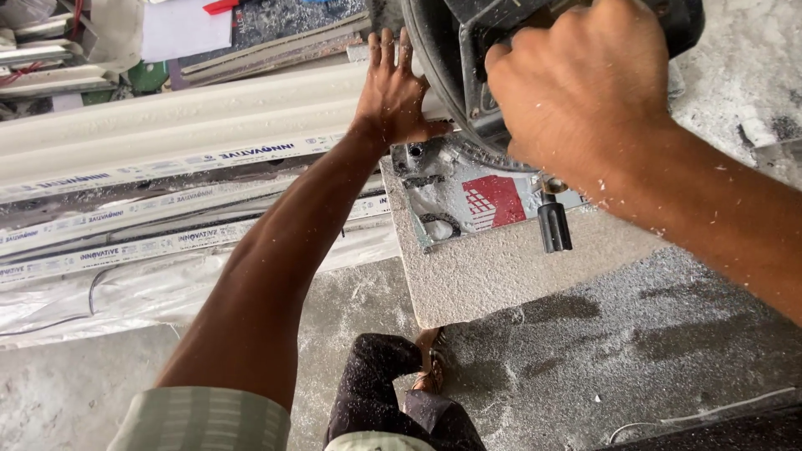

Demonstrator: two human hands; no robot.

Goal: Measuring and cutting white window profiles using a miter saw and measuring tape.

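White plastic profile [192, 125], a long ribbed length, runs from the left edge to the saw, and the left hand [393, 96] lies flat on it, fingers spread and straight, pressing its end down just beside the blade guard. The right hand [581, 83] is closed in a fist around the handle of the black mitre saw [468, 67] (the grip itself is hidden under the knuckles). Below the saw sits its grey metal base [451, 196] with a red patch, resting on a dusty stone slab [493, 267]. More white profiles [125, 242] lie stacked to the left, and pale shavings cover the floor [652, 334].
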